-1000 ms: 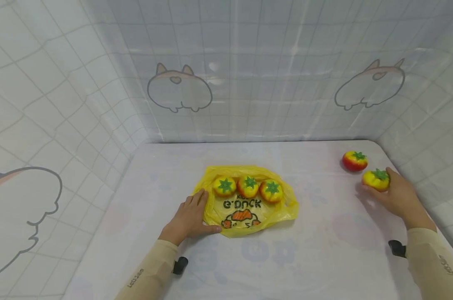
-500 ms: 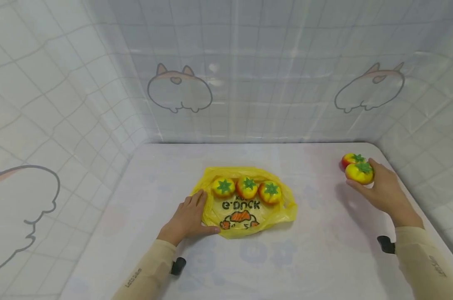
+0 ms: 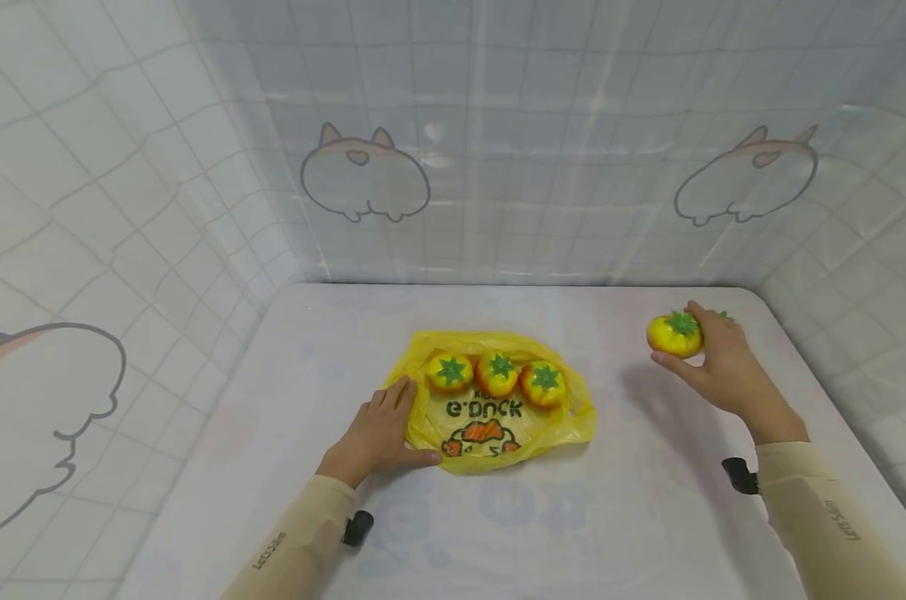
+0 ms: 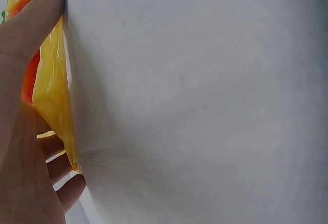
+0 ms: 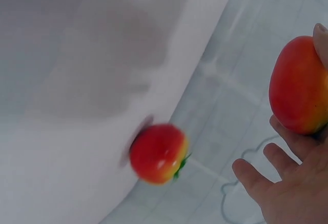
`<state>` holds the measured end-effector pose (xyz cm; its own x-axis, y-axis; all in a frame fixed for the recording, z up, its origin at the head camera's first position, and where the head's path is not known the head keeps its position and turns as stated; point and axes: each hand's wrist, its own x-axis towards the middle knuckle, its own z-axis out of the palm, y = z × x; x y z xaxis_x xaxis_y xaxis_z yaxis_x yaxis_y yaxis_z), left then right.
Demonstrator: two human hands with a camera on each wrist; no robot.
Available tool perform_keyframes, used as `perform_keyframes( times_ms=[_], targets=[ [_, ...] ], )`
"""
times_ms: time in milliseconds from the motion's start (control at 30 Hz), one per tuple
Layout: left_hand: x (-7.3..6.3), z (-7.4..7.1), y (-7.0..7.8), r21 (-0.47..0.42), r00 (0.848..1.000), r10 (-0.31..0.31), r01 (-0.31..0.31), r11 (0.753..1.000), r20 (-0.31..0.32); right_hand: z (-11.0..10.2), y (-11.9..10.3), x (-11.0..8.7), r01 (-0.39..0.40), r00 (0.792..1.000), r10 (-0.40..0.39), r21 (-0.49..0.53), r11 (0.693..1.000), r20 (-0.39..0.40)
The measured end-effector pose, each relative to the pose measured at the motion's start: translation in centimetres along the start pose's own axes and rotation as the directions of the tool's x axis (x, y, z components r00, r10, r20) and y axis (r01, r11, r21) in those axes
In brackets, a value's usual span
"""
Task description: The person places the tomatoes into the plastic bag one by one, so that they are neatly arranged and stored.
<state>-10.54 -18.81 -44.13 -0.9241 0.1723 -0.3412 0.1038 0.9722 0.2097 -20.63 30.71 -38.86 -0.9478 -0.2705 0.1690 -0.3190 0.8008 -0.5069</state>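
My right hand (image 3: 725, 371) holds a yellow-red toy tomato (image 3: 674, 335) between thumb and fingers, raised over the right side of the table. In the right wrist view this tomato's smooth red side shows, with the other fingers spread away from it. A second tomato (image 5: 159, 154) lies on the table past that hand; in the head view the hand hides most of it. A yellow plastic bag (image 3: 490, 467) lies flat at the middle, with three tomatoes (image 3: 496, 374) in a row on it. My left hand (image 3: 375, 437) rests at the bag's left edge, fingers extended and thumb spread along the near corner.
The white table (image 3: 610, 533) ends at a far edge against a tiled-pattern curtain (image 3: 543, 167) with cartoon animal outlines. Similar sheets hang on the left and right sides. A small black wrist device (image 3: 358, 528) sits under each forearm.
My right hand has carried the tomato leftward from the table's right side, passing in front of the other tomato. The left hand and the bag have stayed in place.
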Motion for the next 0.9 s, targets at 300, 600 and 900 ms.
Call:
perform_keyframes(
  times_ms=[300,600,900],
  targets=[
    [0.1,0.0,0.1,-0.007,1.0,0.007,-0.007,1.0,-0.002,0.8,-3.3,0.9,-0.024,0.997,0.025,-0.006,1.0,0.068],
    [0.1,-0.1,0.1,0.001,1.0,0.006,-0.006,1.0,0.002,2.8,-5.9,1.8,-0.048,0.99,0.047,0.008,0.999,0.137],
    [0.0,-0.2,0.2,0.002,1.0,0.004,-0.004,1.0,0.006,5.2,-8.2,2.4,0.058,0.987,-0.07,0.082,0.995,0.142]
  ],
)
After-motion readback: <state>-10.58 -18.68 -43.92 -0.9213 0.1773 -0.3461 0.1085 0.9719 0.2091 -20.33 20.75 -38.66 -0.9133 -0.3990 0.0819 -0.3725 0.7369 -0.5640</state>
